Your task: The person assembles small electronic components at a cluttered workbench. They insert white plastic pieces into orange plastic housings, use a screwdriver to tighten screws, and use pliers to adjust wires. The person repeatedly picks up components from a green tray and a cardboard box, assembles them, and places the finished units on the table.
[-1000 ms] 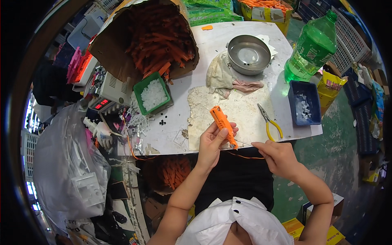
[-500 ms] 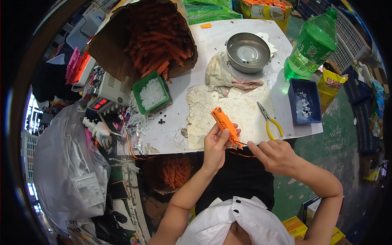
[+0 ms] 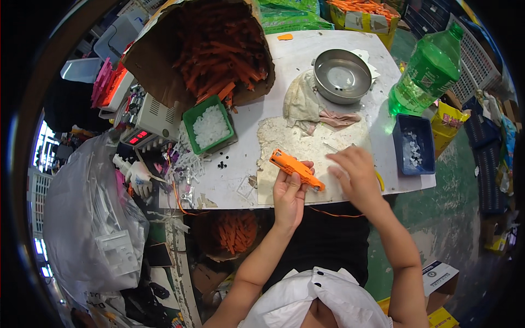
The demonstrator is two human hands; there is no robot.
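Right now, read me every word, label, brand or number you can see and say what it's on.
I don't copy wording or numbers out, but they stand here:
Boxy instrument: lit red digits.
Green bottle: pale print, small.
Yellow bag: printed characters.
White-topped carton: dark print, partly blurred.
Orange part: none that I can read.

white top [image 3: 350, 299] with dark round buttons [image 3: 318, 284], black clothing [image 3: 333, 246] below.

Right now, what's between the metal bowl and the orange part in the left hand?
In the head view, crumpled cloth nearest the metal bowl, then stained sheet toward the orange part.
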